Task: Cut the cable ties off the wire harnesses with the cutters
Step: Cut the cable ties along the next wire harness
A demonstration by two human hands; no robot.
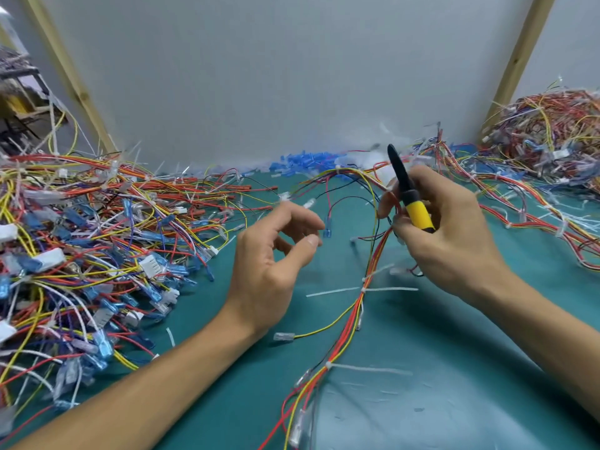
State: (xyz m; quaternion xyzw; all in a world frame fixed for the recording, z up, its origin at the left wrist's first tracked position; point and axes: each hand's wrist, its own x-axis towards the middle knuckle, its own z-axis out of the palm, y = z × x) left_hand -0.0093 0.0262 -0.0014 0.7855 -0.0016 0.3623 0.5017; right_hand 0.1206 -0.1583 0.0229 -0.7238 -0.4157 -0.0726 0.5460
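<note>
1. Right hand (454, 235), at 3 o'clock: the cutters (418, 212) are gripped. Left hand (272, 258) is held loosely curled, empty.
2. Cable ties (363, 290) are seen uncut on the centre harness (345, 329), toward 6 o'clock.
3. Ties are also seen in a pile (81, 254) at 9 o'clock and a far pile (552, 134) at 2 o'clock; most work is judged left.

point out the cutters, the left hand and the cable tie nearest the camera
cutters (419, 216), head view, yellow grip
left hand (269, 254), head view, middle of the hand
cable tie (328, 365), head view, its locking head
</note>
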